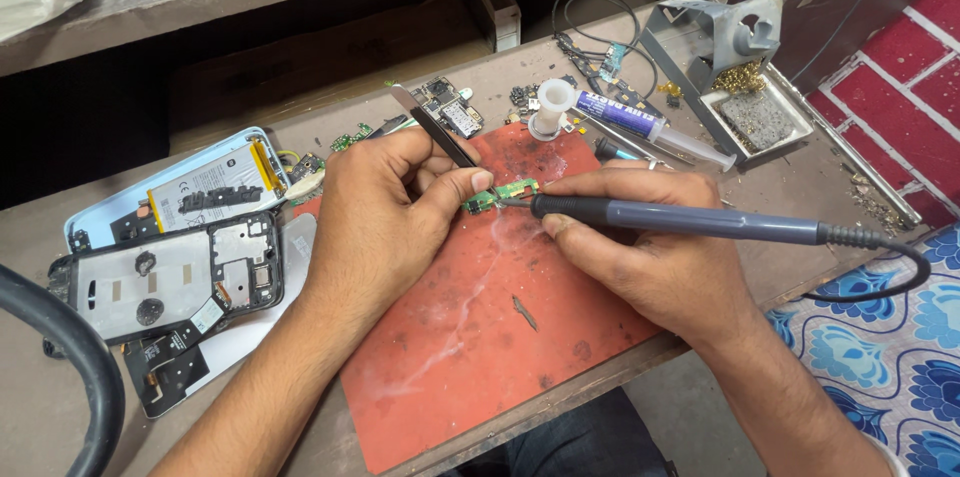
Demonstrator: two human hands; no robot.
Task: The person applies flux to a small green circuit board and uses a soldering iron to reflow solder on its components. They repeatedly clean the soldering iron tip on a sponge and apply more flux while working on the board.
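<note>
My left hand (385,212) grips black tweezers (440,132) whose tips pin a small green circuit board (500,194) onto the red work mat (470,337). My right hand (640,257) holds a grey-blue soldering iron (690,220) like a pen, its tip touching the green board. The iron's black cord (880,267) runs off to the right. Both hands meet over the upper middle of the mat.
An opened phone with its battery and frame (170,257) lies at the left. A soldering iron stand with brass wool and sponge (745,67) sits at the back right, beside a flux syringe (640,127), a white spool (553,107) and loose board parts (450,107). A thick black hose (60,357) crosses the lower left.
</note>
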